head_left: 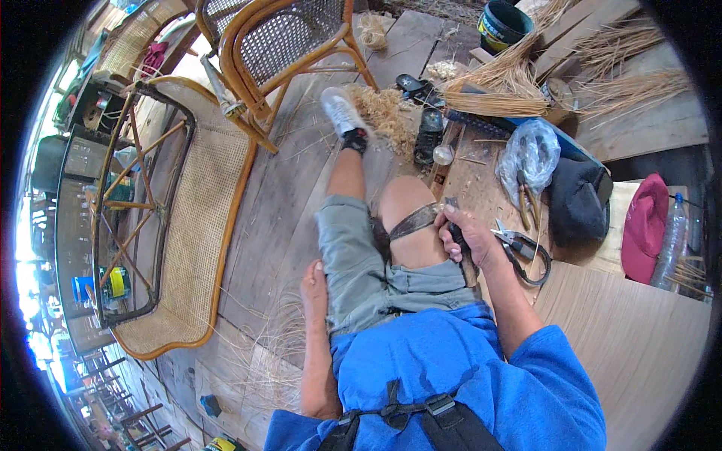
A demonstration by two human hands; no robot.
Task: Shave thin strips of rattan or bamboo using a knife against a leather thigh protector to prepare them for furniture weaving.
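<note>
Beside my left thigh hangs my left hand point(314, 289), close to thin pale cane strands point(259, 338) strewn on the plank floor. Most of its fingers are turned away, so its grip does not show. My right hand point(468, 234) is closed around a dark-handled tool point(456, 231) above my right thigh; the tool's working end is not clear. A dark cloth band point(414, 222) is tied around that leg, just by the hand. Right of the hand lie scissors point(515, 239) with black handles. Pliers point(529, 204) rest a little farther off.
A cane-woven chair point(289, 45) and an overturned cane-seated frame point(199, 248) stand left. Ahead lie shavings point(387, 120), sandals point(429, 135) and cane bundles point(496, 94). At right are a plastic bag point(530, 150), a black cap point(579, 199), a red cap point(644, 225) and a bottle point(671, 244).
</note>
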